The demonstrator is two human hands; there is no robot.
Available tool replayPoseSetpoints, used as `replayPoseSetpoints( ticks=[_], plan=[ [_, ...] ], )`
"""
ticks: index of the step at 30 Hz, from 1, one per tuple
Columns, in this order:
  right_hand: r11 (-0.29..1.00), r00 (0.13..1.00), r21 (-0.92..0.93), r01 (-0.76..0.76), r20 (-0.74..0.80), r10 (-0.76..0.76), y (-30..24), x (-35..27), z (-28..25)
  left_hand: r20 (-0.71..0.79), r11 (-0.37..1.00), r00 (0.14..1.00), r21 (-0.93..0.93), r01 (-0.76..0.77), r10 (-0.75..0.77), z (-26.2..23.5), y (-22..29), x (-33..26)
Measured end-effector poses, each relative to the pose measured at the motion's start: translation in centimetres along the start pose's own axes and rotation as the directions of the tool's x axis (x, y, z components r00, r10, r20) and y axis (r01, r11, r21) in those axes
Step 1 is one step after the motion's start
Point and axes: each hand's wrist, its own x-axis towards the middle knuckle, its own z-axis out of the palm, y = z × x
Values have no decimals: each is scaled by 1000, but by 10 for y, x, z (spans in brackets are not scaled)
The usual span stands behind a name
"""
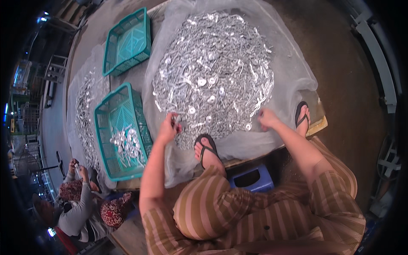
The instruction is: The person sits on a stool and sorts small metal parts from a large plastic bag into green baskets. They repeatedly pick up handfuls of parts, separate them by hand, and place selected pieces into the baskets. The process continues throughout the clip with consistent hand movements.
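Observation:
A big heap of small shiny metal parts [214, 70], rods and round washers, lies on a clear plastic sheet [293, 72] on a low wooden platform. My left hand [169, 127] is closed on a few small metal parts at the heap's near left edge. My right hand [267, 118] pinches into the heap's near right edge, fingers closed on a part. Both my feet in black flip-flops [206, 148] rest on the sheet's near edge.
A teal plastic basket [106, 140] with some assembled metal parts stands left of my left hand. A second teal basket [127, 42] sits farther back. Another heap of metal parts [85, 114] lies at left, where another person [80, 199] sits working. A blue stool [253, 178] is below me.

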Motion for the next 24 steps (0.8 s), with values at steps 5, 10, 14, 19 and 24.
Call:
replayPoseSetpoints(
  ticks=[5,10,14,19,24],
  plan=[
    [902,926,-330,276,-160,-342,-11,-9,34,178,823,981,566,-44,-71,-62,67,-5],
    [918,859,-284,276,-356,-368,-2,-19,74,143,779,989,616,-114,32,-28,82,17],
    [874,857,-337,349,-263,-443,0,-19,74,81,774,996,628,-82,39,47,40,28],
    [821,950,491,291,-252,-185,24,29,62,-172,894,980,448,-8,96,124,18,27],
    [642,896,626,443,-277,-348,-56,8,49,-207,935,977,337,114,-45,103,1,22]
  ],
)
